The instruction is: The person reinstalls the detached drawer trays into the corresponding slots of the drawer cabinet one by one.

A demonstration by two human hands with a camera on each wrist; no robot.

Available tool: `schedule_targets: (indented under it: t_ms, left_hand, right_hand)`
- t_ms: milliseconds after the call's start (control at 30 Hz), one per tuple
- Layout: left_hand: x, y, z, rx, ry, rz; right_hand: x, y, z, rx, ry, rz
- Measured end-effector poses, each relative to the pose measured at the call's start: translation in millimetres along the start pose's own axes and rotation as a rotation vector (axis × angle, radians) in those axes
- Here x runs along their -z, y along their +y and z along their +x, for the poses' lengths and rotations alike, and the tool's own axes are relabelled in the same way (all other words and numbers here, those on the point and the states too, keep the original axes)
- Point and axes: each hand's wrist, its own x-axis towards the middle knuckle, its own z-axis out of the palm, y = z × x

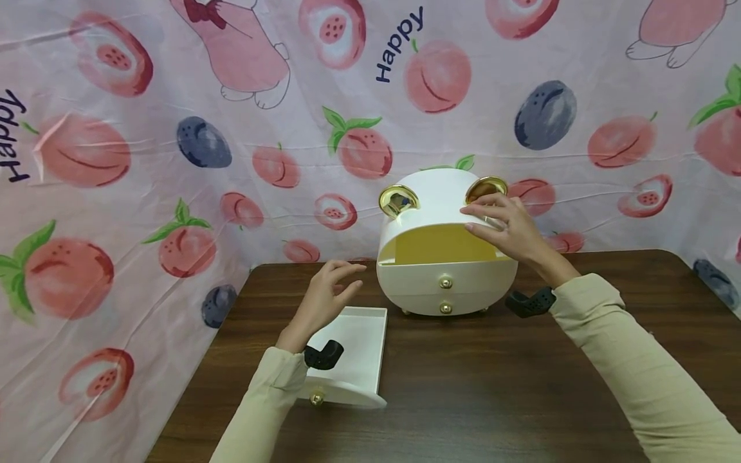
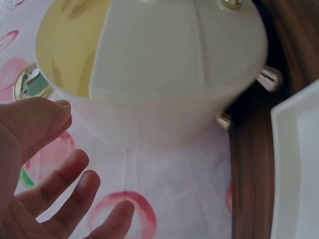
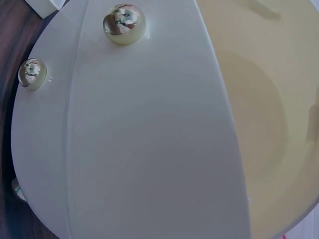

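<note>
A white rounded drawer box with gold round ears and gold knobs stands on the table. Its top compartment is a gap with a yellow interior. My right hand is at the box's upper right, fingertips right at the top edge of the gap, overlapping the gold ear. My left hand hovers in front of the box's left side, fingers spread and holding nothing. Below it lies a pulled-out white drawer, its curved front and gold knob toward me.
The dark wooden table spans the area under the box and the drawer. Behind it hangs a pink cloth printed with fruit, close behind the box and down the left side.
</note>
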Motion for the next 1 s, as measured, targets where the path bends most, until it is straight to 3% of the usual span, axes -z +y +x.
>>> schedule_targets:
  t_ms: [333,433,533,633,833,1000]
  left_hand:
    - [7.3,-21.6,-22.0,-0.017,0.096,0.075]
    - [12.8,-24.7,-29.9,0.027,0.113,0.133]
    - [17.4,-27.9,-37.4,0.109,0.114,0.205]
    - [21.4,-31.1,-43.7,0.187,0.088,0.261]
    - [25.4,-41.4,-55.8,0.278,0.017,0.304]
    - [31.0,-48.2,-68.5,0.370,-0.130,0.309]
  right_hand:
    - [-2,2,-1.9,-0.026,0.002,-0.006]
    - [-1,3,-1.9,-0.022,0.007,-0.016]
    - [-1,2,-1.1,-0.019,0.010,-0.017]
    - [-1,1,0.1,-0.016,0.013,-0.016]
    - [-1,0,-0.7,-0.028,0.014,-0.011]
    - [-1,0,-1.9,-0.024,0.017,-0.004]
